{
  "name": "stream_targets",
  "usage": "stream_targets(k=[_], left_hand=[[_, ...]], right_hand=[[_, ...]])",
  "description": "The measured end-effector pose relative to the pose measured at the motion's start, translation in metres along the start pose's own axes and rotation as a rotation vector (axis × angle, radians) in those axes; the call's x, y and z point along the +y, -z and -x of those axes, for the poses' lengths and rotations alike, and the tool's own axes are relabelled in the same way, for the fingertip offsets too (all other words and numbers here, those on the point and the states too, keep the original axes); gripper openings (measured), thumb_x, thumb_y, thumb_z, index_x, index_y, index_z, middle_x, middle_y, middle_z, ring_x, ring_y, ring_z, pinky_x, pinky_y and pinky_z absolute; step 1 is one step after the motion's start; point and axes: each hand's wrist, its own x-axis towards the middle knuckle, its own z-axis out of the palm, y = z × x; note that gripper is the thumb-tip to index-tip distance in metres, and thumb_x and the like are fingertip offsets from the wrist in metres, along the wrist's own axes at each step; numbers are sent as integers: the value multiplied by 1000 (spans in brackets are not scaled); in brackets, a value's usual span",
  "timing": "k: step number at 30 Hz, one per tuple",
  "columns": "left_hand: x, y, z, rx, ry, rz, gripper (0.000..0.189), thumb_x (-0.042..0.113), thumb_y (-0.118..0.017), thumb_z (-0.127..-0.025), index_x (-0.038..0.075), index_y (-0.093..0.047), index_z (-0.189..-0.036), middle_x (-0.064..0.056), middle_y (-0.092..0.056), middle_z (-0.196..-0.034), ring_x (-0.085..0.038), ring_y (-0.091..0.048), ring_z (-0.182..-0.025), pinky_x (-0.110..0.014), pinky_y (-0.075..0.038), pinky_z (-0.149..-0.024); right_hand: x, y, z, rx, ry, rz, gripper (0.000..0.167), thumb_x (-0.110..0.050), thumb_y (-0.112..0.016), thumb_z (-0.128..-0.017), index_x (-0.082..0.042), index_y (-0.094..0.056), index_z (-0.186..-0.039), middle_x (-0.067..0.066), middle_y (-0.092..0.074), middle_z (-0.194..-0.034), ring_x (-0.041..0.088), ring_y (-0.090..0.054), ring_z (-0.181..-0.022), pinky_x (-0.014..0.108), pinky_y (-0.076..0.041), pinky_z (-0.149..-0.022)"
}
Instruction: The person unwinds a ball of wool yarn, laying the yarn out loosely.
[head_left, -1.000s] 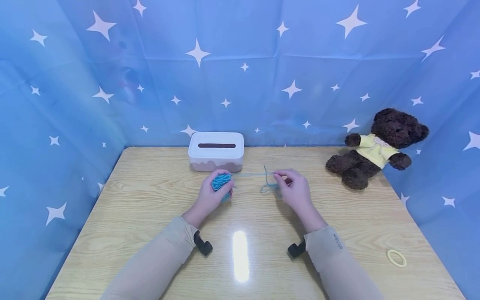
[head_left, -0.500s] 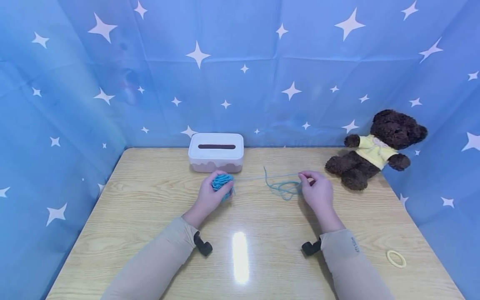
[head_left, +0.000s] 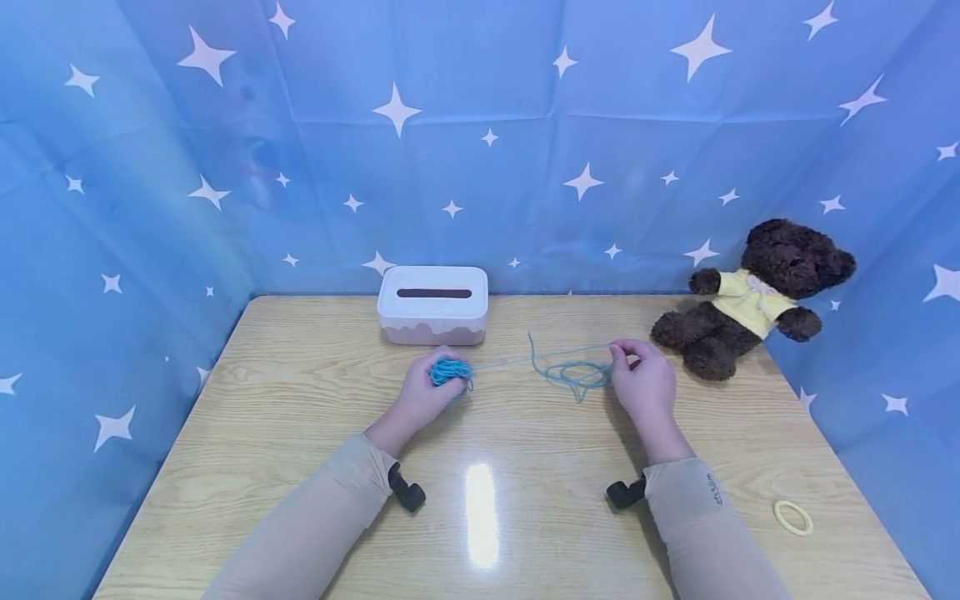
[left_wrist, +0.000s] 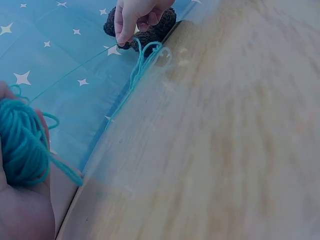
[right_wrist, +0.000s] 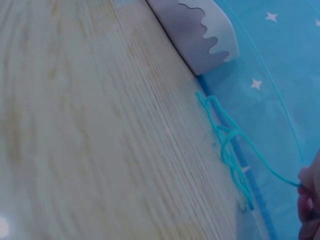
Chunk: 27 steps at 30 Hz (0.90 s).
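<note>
One blue strand (left_wrist: 75, 71) is running above the bench (head_left: 300, 358).
Your left hand (head_left: 422, 392) is gripping the yarn ball (head_left: 450, 372), probably anchoring it, while your right hand (head_left: 647, 379) is pinching the strand, seemingly for tension; slack loops (right_wrist: 228, 155) are trailing beside that hand.

Right hand (head_left: 645, 382) farther right, stretched yarn strand (head_left: 577, 350) longer

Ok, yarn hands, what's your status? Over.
Left hand grips the yarn ball. Right hand pinches a strand running between both hands. Loose loops lie between them, might tangle.
</note>
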Motion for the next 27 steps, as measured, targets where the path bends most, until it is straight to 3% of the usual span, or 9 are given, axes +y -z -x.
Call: stream_targets(k=[4,7,9,13,16,18,24,27], left_hand=[[1,0,0,-30,24,132,18,-7,-59,-96,-6,-66,-113,-24,-76,-130,-12,-77,-91,-27,-65,-85],[1,0,1,-38,36,196,16,-7,-58,-99,-4,-61,-114,-26,-78,-118,-16,-79,-85,-34,-69,-80],[0,0,0,-7,31,183,18,-5,-61,-100,-1,-60,-117,-22,-76,-106,-16,-77,-79,-35,-69,-75],[-1,0,-1,110,5,115,21,1,-69,-99,3,-65,-120,-14,-73,-99,-17,-74,-71,-32,-65,-67],[-1,0,-2,187,-21,68,20,2,-71,-99,3,-67,-118,-15,-74,-97,-14,-72,-70,-28,-63,-69],[0,1,-2,204,-30,58,19,2,-72,-99,3,-66,-118,-16,-74,-97,-13,-72,-70,-27,-63,-71],[0,1,-2,131,2,76,24,4,-75,-99,5,-66,-122,-18,-74,-104,-14,-75,-78,-28,-63,-79],[-2,0,-1,106,12,77,25,6,-76,-100,5,-66,-124,-18,-74,-107,-14,-76,-80,-28,-63,-81]], right_hand=[[4,1,0,20,-18,16,27,-24,-65,-110,-5,-80,-120,20,-76,-119,34,-73,-87,32,-48,-69],[6,2,-1,41,-33,29,28,-24,-62,-111,-3,-79,-119,21,-74,-118,36,-72,-87,36,-48,-69],[7,3,-1,62,-39,33,28,-24,-62,-111,-2,-79,-117,22,-74,-117,38,-71,-88,42,-50,-71],[10,4,-3,91,-47,42,28,-22,-63,-110,-1,-79,-116,25,-75,-116,44,-69,-94,54,-52,-80],[12,7,-3,36,-69,62,28,-23,-63,-109,-3,-80,-117,24,-78,-118,43,-71,-96,54,-52,-81],[14,8,-4,-27,-80,81,28,-25,-63,-109,-5,-81,-118,22,-80,-119,41,-73,-97,52,-53,-81],[12,7,-1,-264,-66,158,32,-32,-65,-110,-9,-81,-126,19,-80,-128,41,-75,-112,56,-59,-91],[9,6,1,-315,-39,176,31,-32,-67,-110,-10,-82,-126,20,-79,-131,42,-74,-116,59,-59,-95]])
